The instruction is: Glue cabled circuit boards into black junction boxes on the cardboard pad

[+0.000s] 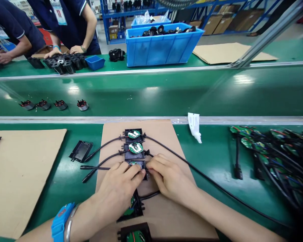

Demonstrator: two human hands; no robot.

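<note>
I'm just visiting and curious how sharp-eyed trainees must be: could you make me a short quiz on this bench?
1. True or false: the blue wristband is on the person's left arm.
2. How many silver-and-red round parts stand in the row at upper left?
3. The left hand has its fingers at: A) the white scrap; B) an open black case; C) the large blue bin.

Key: 1. True. 2. Four. 3. B.
</note>
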